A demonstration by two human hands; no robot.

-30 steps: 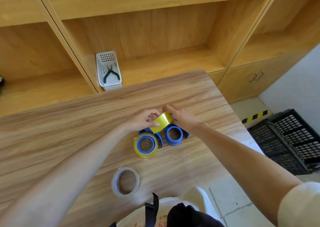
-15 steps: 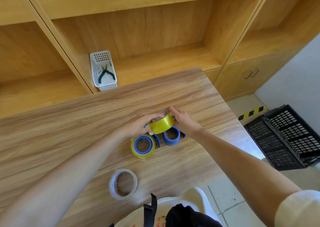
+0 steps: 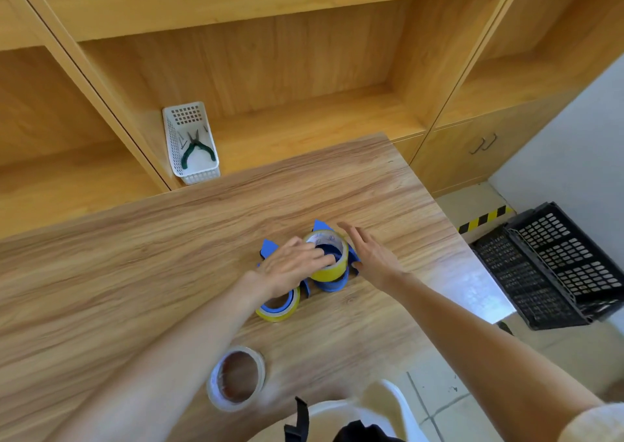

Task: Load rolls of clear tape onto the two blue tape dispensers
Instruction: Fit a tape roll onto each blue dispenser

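A yellowish tape roll (image 3: pixel 329 255) is pressed onto the right blue dispenser (image 3: pixel 332 282) at worktop (image 3: pixel 169 255) centre by the left hand (image 3: pixel 292 266), its fingers (image 3: pixel 320 259) hooked into the core. The right hand (image 3: pixel 369 255), at 3 o'clock, is held open and flat, just beside the roll. The second dispenser (image 3: pixel 278 304), already loaded, is seen at 7 o'clock.

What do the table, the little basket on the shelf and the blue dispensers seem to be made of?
Table: wood or wood-look laminate, with a printed-looking grain and a slight sheen.
Basket: white plastic, going by its moulded grid of holes.
Dispensers: likely blue plastic, with a uniform matte colour, though largely hidden by the hands.
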